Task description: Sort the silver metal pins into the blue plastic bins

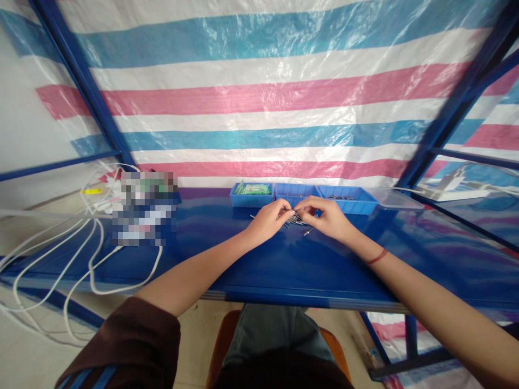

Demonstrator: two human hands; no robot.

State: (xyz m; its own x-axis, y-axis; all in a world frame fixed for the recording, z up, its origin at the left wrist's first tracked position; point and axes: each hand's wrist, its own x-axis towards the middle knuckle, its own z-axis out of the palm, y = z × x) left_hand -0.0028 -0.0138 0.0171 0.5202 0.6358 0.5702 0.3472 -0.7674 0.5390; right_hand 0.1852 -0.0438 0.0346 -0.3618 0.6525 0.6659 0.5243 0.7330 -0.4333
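Above the blue table (259,270), my left hand (267,220) and my right hand (327,220) meet almost fingertip to fingertip. Both are closed in a pinch, thumb against fingers. Something small and dark shows where the fingertips come together, too small to name. Under and between the hands lies a loose heap of slim, shiny metal pieces (298,219). One separate metal piece (308,232) rests in front of the heap, below my right hand. My hands cover part of the heap.
Three blue bins stand behind the hands: a left bin (246,202) with green-and-clear packets, a middle bin (298,189) and a right bin (359,206) with small metal parts. A clear flat lid (399,199) lies to their right. White cables (95,270) hang at left.
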